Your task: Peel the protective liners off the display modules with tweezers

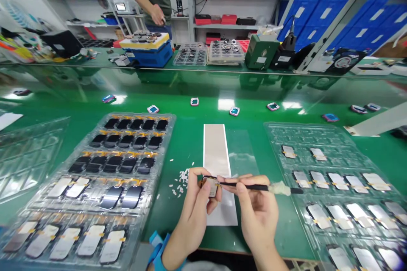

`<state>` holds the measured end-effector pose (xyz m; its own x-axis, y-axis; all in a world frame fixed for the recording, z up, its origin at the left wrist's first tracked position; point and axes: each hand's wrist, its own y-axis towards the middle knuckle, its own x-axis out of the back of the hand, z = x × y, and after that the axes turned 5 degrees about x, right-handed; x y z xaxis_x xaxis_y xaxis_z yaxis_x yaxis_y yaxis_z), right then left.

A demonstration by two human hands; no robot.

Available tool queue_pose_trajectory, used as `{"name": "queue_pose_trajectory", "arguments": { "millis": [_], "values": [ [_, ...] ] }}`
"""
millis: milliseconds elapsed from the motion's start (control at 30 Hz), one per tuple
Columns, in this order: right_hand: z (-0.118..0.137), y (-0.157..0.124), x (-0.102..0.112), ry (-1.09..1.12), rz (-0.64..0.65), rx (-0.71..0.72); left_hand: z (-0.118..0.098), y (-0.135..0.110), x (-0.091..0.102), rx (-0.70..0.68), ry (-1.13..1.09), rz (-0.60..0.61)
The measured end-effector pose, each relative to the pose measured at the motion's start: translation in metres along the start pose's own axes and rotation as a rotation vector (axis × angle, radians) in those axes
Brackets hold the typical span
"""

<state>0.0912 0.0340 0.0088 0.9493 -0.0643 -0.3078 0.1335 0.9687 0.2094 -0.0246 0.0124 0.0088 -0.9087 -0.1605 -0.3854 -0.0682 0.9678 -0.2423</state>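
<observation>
My left hand [192, 216], with a blue strap at its wrist, pinches a small watch screen [212, 188], silver back up with dark rim. In my right hand [259, 211] are black tweezers [254, 186], wrapped in pale tape near the rear end. Their tip meets the screen's upper right edge, by a small orange-yellow spot. Whether anything sits in the tip is too small to tell. Both hands are above a long beige strip with white edges [216, 148] on the green mat. Small white bits [182, 178] lie scattered left of the strip.
Clear trays of screens stand left [167, 144] and right [280, 135], with another clear tray [32, 152] at far left. Several small pink-edged pieces [234, 111] lie across the bench. A white post [378, 120] rises at right. Beyond the bench stands another person [155, 0].
</observation>
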Motion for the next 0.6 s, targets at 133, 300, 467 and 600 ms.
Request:
{"name": "queue_pose_trajectory", "arguments": {
  "millis": [133,300,467,600],
  "values": [
    [-0.0011,-0.0023,-0.001,-0.013,0.0,0.021,-0.0001,-0.0013,-0.0005,-0.004,0.005,0.006],
    [-0.0026,-0.0017,0.0004,0.01,0.015,0.063,0.0029,0.0008,0.0017,-0.035,0.023,0.043],
    [-0.0028,-0.0012,0.0007,0.006,0.021,0.069,0.0068,-0.0004,0.0044,-0.081,0.059,0.07],
    [-0.0049,0.0008,0.0028,-0.011,0.025,0.06,0.0063,0.0009,0.0035,-0.095,0.077,0.055]
  ]
}}
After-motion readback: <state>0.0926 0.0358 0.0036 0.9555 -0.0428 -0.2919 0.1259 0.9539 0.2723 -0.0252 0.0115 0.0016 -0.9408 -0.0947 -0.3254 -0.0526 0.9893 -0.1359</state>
